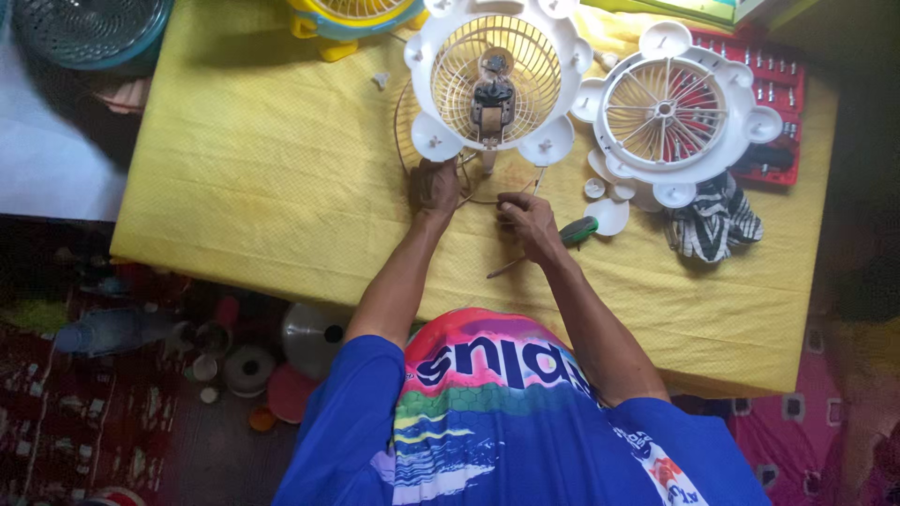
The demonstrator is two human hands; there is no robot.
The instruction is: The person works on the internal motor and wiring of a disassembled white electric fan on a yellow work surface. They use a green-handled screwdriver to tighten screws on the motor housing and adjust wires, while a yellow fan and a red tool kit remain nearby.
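Two white fan housings lie on the yellow table point(234, 187): the one with the motor point(492, 80) sits just above both hands, the second point(670, 108) to its right. The left hand point(438, 185) is curled on a wire guard ring point(405, 122) under the housing. The right hand point(527, 217) pinches a thin stick point(506, 268) (fingertips hard to make out). One green-handled screwdriver point(578, 230) is partly hidden behind it.

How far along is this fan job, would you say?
Somewhere in the middle, it seems. Done: the white front grille lies off to one side, and the fan housing shows its bare motor. In hand: the left hand grips the housing's lower edge, and the right hand handles a thin wire or stick. Left: loose white pieces lie unfitted.
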